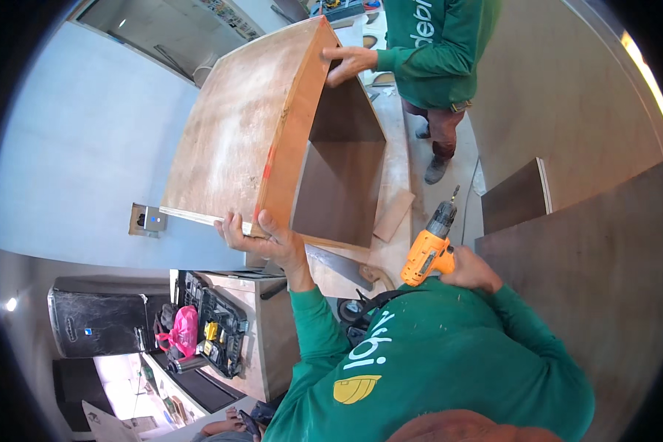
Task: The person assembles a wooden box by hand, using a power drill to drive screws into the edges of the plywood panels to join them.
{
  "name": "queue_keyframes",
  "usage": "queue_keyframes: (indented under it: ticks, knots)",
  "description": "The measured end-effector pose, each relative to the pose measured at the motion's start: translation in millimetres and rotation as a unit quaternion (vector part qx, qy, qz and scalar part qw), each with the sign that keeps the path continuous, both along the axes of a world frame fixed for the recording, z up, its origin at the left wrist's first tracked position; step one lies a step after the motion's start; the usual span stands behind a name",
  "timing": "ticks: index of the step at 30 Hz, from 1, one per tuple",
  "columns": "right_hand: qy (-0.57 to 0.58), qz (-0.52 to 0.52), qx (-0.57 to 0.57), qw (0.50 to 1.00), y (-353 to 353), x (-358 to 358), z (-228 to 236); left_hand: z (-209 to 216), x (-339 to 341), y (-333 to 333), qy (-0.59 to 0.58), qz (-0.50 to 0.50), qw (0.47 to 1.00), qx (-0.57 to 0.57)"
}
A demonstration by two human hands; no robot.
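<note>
An open-fronted wooden box [232, 110], like a cabinet carcass, is tilted over the workbench, its dark inside facing right. My left hand [265, 239] grips its near lower corner, thumb on the front edge and fingers underneath. In my right hand [470, 269] is an orange cordless drill [424, 254], held by the handle with the bit pointing up and away from me. A co-worker's hand [348, 63] holds the far top edge of the box. Below the box lies a handsaw [339, 267], partly hidden by my left arm.
A wood offcut [394, 215] lies on the bench [398, 158]. The co-worker [438, 59] stands across from me. Brown panels [589, 228] rise on the right. At left, an open tool case [232, 324] and pink bag [186, 329] sit near a wall socket [153, 219].
</note>
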State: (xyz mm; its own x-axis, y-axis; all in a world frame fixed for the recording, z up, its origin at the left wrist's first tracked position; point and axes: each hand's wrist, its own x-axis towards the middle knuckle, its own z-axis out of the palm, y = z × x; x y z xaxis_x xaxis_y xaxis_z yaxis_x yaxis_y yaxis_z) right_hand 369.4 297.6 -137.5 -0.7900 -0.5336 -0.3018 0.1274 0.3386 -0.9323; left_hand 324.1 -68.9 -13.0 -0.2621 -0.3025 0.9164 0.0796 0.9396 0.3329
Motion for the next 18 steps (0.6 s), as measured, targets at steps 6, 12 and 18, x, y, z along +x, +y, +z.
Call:
queue_keyframes:
  ticks: [6, 12, 18]
  knots:
    - [0.013, -0.02, -0.012, 1.0, -4, 20, 2, -4, -3, -6, 0.016, -0.033, 0.999, 0.002]
    - [0.031, -0.01, 0.015, 0.999, -11, 28, -2, -1, -3, -10, 0.024, -0.041, 0.999, -0.02]
    - [0.048, 0.011, 0.078, 0.996, -24, 29, 18, 1, 0, -14, 0.032, -0.012, 0.999, -0.038]
